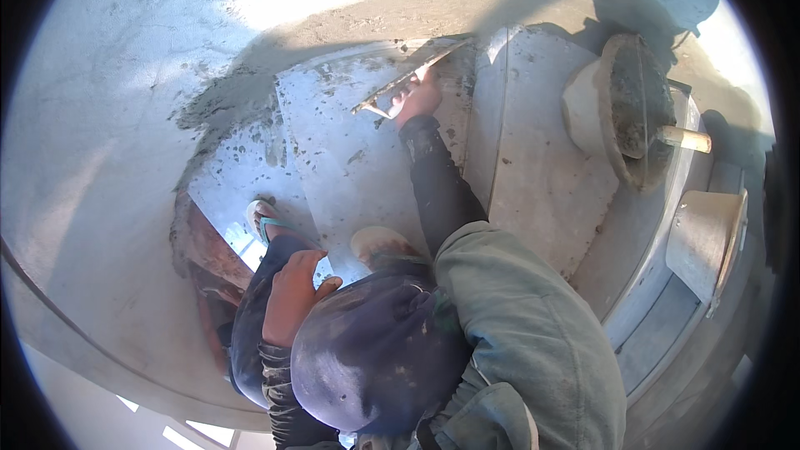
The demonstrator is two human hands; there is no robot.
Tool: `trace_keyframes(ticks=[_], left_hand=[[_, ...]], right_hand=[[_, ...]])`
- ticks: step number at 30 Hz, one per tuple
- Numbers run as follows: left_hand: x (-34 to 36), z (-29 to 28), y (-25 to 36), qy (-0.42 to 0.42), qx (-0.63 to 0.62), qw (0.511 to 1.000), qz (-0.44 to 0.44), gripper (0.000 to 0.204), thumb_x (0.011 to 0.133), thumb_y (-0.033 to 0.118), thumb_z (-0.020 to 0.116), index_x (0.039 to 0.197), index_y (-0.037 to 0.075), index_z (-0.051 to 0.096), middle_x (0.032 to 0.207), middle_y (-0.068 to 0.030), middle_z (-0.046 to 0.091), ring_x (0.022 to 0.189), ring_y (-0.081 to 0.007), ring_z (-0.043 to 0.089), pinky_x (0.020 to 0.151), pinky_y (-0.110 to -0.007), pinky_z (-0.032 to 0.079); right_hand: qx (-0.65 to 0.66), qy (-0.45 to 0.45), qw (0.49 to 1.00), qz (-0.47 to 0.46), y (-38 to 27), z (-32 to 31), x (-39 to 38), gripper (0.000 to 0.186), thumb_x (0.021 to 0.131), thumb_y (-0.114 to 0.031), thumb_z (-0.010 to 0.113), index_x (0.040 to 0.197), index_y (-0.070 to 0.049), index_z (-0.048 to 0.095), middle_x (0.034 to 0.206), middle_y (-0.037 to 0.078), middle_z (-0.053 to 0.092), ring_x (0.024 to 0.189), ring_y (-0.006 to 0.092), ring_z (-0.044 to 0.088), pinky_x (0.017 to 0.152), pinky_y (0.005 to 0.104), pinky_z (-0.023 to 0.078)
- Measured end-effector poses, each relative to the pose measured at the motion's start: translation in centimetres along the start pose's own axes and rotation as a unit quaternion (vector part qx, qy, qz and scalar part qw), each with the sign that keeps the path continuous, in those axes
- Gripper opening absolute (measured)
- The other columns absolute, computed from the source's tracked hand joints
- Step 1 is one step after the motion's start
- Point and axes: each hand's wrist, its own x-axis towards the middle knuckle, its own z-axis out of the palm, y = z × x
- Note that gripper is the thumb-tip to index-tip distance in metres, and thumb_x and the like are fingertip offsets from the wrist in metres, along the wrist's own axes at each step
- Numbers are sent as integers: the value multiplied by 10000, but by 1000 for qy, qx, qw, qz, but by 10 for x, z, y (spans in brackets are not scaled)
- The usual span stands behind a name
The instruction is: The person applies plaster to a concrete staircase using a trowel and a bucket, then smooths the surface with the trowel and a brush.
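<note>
You are on what looks like a building site, with plaster or mortar work about you. A rough, grey-brown mortar patch (237, 87) darkens the pale surface (100, 100) ahead, and splatters dot the boards (346, 158) by your feet. To your right sit a mortar-crusted tub (587, 104) with a pale handle (687, 139) jutting out and a second tub (698, 233).

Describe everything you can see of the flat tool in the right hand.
The flat tool, perhaps a plastering trowel, shows nearly edge-on as a long, thin, tan-brown strip with grimy patches. It slants up to the right over a pale, spattered panel. The right hand grips it; a whitish piece by the fingers may be its handle. Whether it touches the panel is unclear.
</note>
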Motion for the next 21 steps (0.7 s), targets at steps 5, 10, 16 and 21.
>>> trace_keyframes(ticks=[5, 10, 16, 21], left_hand=[[-2, 2, 1, 12, 19, 1000, -8, 494, 851, 270, 731, 1272, 73, 564, 1227, -126, 599, 1171, -317, 568, 963, -455, 427], [1, 6, 8, 6, 22, 1000, 1, 486, 849, 267, 732, 1264, 75, 569, 1217, -119, 602, 1158, -317, 572, 953, -456, 430], [-2, 8, -5, -5, 17, 1000, -6, 495, 837, 292, 743, 1252, 79, 576, 1202, -106, 604, 1154, -301, 577, 946, -455, 434], [-1, 15, -2, 22, 33, 999, 3, 496, 842, 314, 743, 1252, 89, 577, 1187, -91, 608, 1130, -290, 587, 931, -449, 442]], right_hand=[[-1, -36, 999, -20, -35, -5, 30, 395, 925, -467, 590, 802, -113, 468, 704, 10, 406, 542, 145, 375, 456, 311, 308], [-70, -116, 990, 40, -44, -32, 42, 375, 932, -445, 588, 817, -107, 473, 695, 15, 411, 534, 155, 381, 452, 313, 309], [-22, -8, 1000, -15, -19, -14, 18, 360, 928, -416, 584, 800, -97, 476, 663, 15, 401, 522, 166, 367, 452, 339, 304], [-4, -17, 1000, 15, -38, -3, 39, 430, 943, -503, 531, 776, -115, 449, 646, -4, 354, 516, 161, 316, 472, 320, 302]])
